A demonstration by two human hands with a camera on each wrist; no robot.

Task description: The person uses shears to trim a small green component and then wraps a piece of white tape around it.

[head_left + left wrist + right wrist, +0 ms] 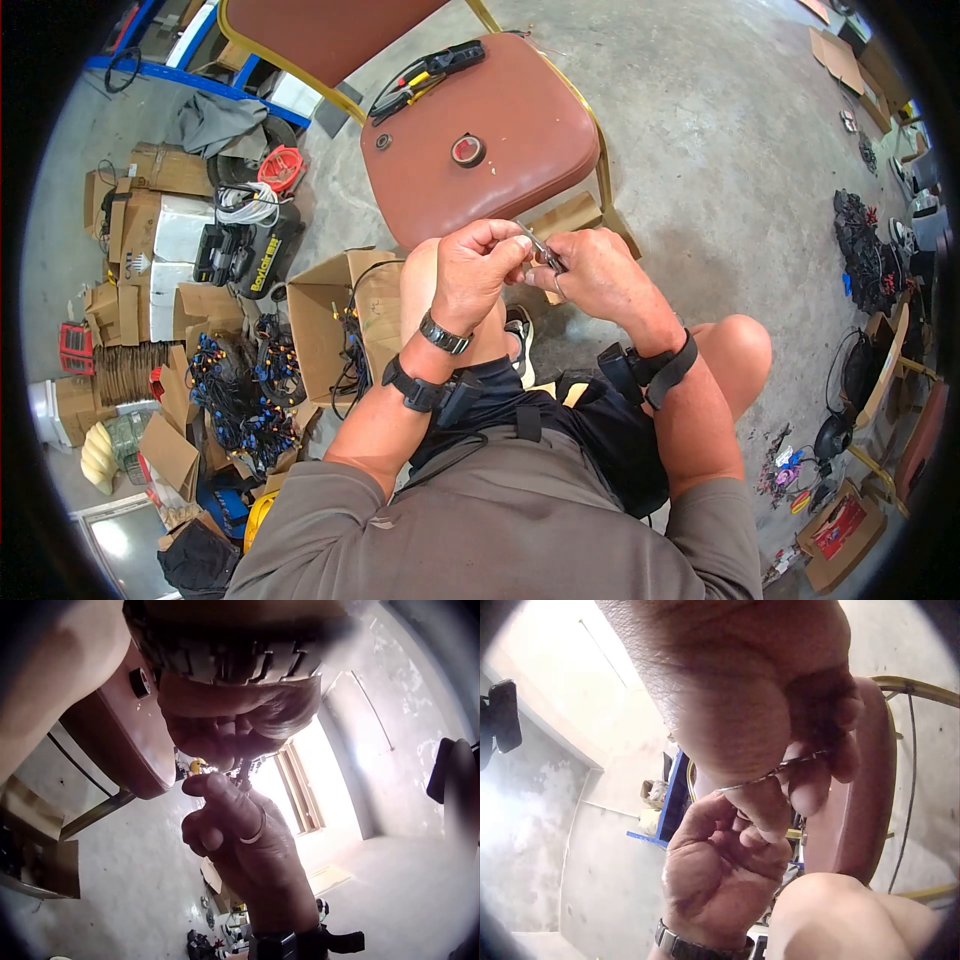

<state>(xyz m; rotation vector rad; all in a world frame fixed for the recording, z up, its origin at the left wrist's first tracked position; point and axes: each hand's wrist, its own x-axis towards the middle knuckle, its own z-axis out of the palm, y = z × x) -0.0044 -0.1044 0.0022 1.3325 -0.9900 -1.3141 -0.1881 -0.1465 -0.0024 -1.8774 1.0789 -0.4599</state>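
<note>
The left hand [475,272] and the right hand [592,278] meet above the person's bare knees, on the near side of a dark-red padded chair seat [520,110] with a yellow metal frame. Between them is a thin silvery metal wire [538,247], short and slightly twisted (the right wrist view shows the twist best). The right hand pinches the wire between the thumb and the curled forefinger. Its other fingers are folded in, and one of them wears a plain silver ring [256,829]. The left hand is narrow too, with its fingers curled and its thumb and fingertips closed on the wire's left end. The two hands touch at the fingertips. A dark metal-link wristwatch [444,333] sits on the left wrist.

On the chair seat, beyond the hands, lies a small roll of dark tape [467,150] with a reddish core. A small dark round disc [383,141] lies to its left. At the seat's far edge is a bundle of black hand tools [425,72] with yellow and red on the handles.

On the grey concrete floor [720,150], just left of the knees, stands an open brown cardboard box [320,320] with black cables in it. Farther left are a black tool bag [250,255] and a heap of black cables with blue plugs [235,390]. A dark tangle of cables [865,250] lies well apart at the right.
</note>
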